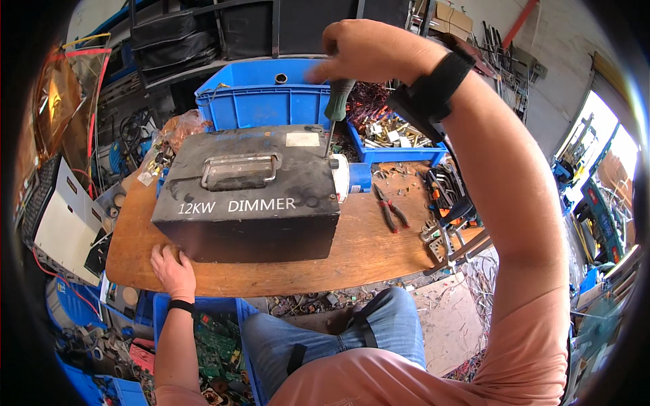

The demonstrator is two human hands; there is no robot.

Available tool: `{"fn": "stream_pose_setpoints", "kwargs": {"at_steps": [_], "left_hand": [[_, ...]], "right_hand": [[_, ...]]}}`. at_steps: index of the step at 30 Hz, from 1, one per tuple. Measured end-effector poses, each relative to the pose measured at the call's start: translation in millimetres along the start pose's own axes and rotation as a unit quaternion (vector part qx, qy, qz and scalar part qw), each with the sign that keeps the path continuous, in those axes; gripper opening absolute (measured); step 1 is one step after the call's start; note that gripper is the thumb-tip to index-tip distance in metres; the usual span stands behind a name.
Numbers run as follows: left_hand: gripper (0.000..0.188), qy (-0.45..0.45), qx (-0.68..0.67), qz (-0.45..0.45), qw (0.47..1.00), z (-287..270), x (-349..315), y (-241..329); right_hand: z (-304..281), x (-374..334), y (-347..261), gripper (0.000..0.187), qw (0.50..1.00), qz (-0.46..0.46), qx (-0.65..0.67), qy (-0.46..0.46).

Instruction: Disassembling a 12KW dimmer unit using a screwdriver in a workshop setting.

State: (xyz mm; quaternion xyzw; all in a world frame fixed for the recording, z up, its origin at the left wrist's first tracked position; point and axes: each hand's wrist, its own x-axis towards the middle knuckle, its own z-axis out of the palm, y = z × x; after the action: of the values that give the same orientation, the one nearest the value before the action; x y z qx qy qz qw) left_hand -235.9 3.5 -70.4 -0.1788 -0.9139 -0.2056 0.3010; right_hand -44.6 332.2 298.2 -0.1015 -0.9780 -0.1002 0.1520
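Observation:
A black metal box (247,233) with a recessed carrying handle (238,172) on top and white lettering lies on the wooden table (271,279). My right hand (369,49) is raised above its far right corner, around the top of a green-handled screwdriver (337,101); the fingers are partly blurred. The screwdriver stands nearly upright, its shaft down at the box's right edge. My left hand (174,272) rests on the table by the box's front left corner, fingers apart and holding nothing. Right of the box lie red-handled pliers (391,208).
Behind the box stands a large blue bin (264,105); a blue tray (399,154) of metal parts is at its right. A blue crate (210,338) of green circuit boards sits below the table's front edge. Tools and metal pieces (440,243) crowd the table's right end.

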Motion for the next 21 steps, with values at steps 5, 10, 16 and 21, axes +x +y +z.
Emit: {"fn": "stream_pose_setpoints", "kwargs": {"at_steps": [5, 10, 16, 21], "left_hand": [[0.035, -0.005, 0.009, -0.002, 1.000, 1, 0, -1], [0.035, 0.003, 0.000, 0.003, 1.000, 1, 0, -1], [0.035, -0.002, 0.006, -0.002, 1.000, 1, 0, -1], [0.035, -0.005, 0.005, 0.000, 1.000, 1, 0, 0]], "right_hand": [[-3, -3, 5, 0.039, 0.996, -0.083, 0.042, 0.015], [14, 1, 13, 0.036, 0.995, -0.016, -0.016, 0.099], [1, -5, 12, 0.039, 0.996, -0.068, 0.029, 0.046], [6, -10, 5, 0.035, 0.995, -0.056, 0.018, 0.083]]}}
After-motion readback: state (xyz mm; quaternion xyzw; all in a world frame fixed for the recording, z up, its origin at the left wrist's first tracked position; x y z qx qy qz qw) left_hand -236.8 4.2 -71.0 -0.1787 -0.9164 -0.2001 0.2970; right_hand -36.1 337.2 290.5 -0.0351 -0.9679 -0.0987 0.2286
